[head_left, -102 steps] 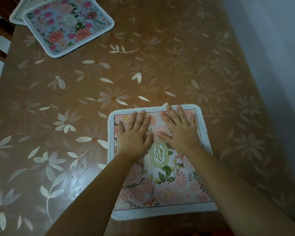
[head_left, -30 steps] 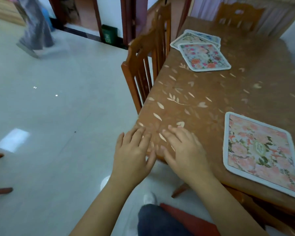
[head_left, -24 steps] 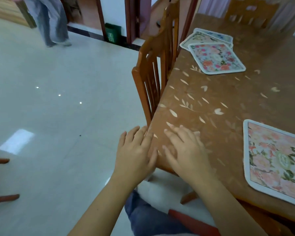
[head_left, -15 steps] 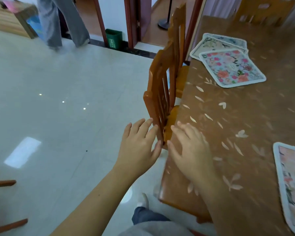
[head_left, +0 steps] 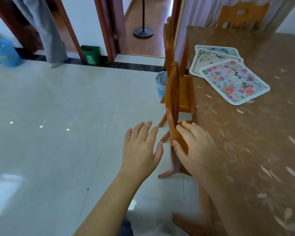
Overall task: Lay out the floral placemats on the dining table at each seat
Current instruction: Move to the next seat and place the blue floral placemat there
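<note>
A wooden chair [head_left: 173,103] stands at the table's [head_left: 245,150] left edge, between the hands and the stacked floral placemats [head_left: 233,82] near its far left corner. The left hand [head_left: 141,147] spreads flat over the floor. The right hand [head_left: 194,149] touches the chair's back with straight fingers. The laid pink mat has left view.

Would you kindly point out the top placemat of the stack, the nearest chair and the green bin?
top placemat [head_left: 234,82]: head view, on its flowered middle.
nearest chair [head_left: 172,99]: head view, on the edge of its backrest.
green bin [head_left: 91,55]: head view, on its front face.
</note>
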